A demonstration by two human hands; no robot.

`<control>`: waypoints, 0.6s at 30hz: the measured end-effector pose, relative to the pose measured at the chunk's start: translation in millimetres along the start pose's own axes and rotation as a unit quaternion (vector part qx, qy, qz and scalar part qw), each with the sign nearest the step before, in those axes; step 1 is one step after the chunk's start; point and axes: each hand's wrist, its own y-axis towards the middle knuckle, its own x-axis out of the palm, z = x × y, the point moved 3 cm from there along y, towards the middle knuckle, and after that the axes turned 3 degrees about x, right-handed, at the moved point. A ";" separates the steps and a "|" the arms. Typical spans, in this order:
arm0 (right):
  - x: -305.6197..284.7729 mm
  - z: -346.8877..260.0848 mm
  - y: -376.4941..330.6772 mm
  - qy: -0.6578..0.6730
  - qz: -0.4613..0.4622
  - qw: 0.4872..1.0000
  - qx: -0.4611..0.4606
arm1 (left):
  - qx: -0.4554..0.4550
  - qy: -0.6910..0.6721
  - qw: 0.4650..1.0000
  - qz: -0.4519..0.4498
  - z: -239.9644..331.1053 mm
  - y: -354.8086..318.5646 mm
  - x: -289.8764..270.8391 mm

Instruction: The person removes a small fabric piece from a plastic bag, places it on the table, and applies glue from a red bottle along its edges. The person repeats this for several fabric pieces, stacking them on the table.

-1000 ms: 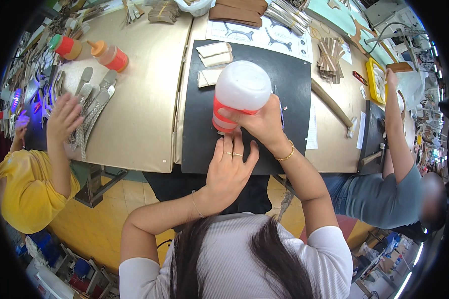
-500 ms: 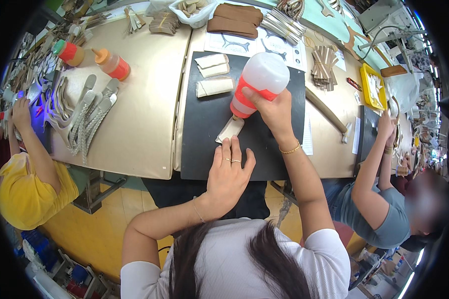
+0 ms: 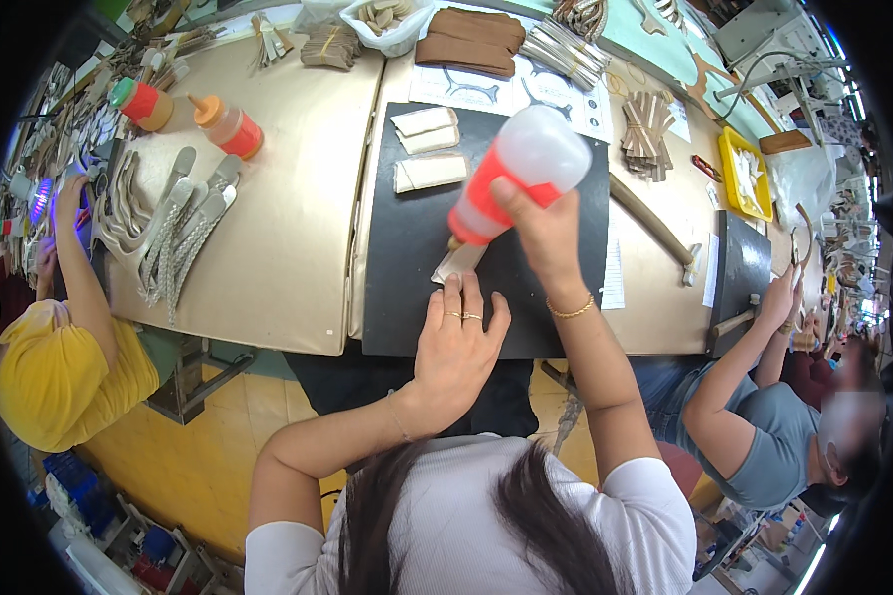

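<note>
A squeeze bottle [image 3: 544, 149], whitish with a red band, is tilted nozzle-down in my right hand [image 3: 544, 226], fingers wrapped round it. Its tip meets or hovers just over the far part of a small pale leather piece [image 3: 458, 262]; I cannot tell if it touches. My left hand [image 3: 460, 337] rests with fingers stretched out on the black mat [image 3: 392, 297], fingertips on the near end of that piece. Beyond it on the mat lie folded cream pieces, one [image 3: 431, 174] nearer and a pair [image 3: 426, 129] farther off.
Right of the mat lies a hammer [image 3: 655, 223], near a yellow tray [image 3: 746, 177] of white pieces. Brown strips [image 3: 468, 42] lie at the back. Two glue bottles [image 3: 227, 127] and braided straps [image 3: 184, 238] are on the left table. Co-workers sit on both sides.
The bottle has tilted further, its base swinging right and its nozzle moving slightly left and down over the pale piece. My left hand stays almost in place.
</note>
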 end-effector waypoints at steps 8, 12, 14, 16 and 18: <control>-19.4 -1.7 4.1 -0.137 0.037 0.987 -0.075 | -0.009 -0.009 1.000 0.021 -6.0 6.1 -4.0; -16.8 2.1 0.6 -0.179 0.037 0.980 -0.077 | -0.004 -0.019 1.000 0.006 -7.8 6.6 -5.6; -20.2 1.5 -0.3 -0.211 0.041 0.972 -0.095 | -0.002 -0.021 1.000 0.001 -10.1 8.5 -6.8; -26.0 3.1 -3.6 -0.205 0.048 0.975 -0.074 | 0.000 -0.039 0.999 0.000 -11.6 8.7 -10.1; -31.8 4.3 -5.7 -0.195 0.056 0.977 -0.065 | -0.005 -0.069 0.998 0.011 -15.6 12.0 -13.6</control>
